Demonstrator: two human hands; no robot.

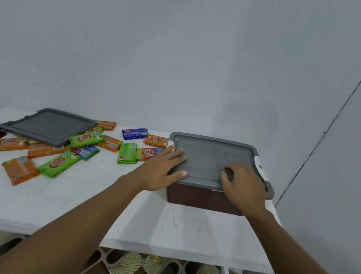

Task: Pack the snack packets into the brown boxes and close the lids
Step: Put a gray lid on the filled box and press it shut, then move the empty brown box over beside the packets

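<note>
The left hand [159, 170] lies flat with fingers spread and straight on the near left corner of the grey lid [211, 154], while the right hand [244, 185] bears on its near right part with fingers bent under, though whether they hook anything I cannot tell. The lid sits on the brown box [201, 198], long axis running left to right. The loose snack packets [86, 139] and spare lid [46, 126] lie leftward on the table [76, 203], nearer the left hand
</note>
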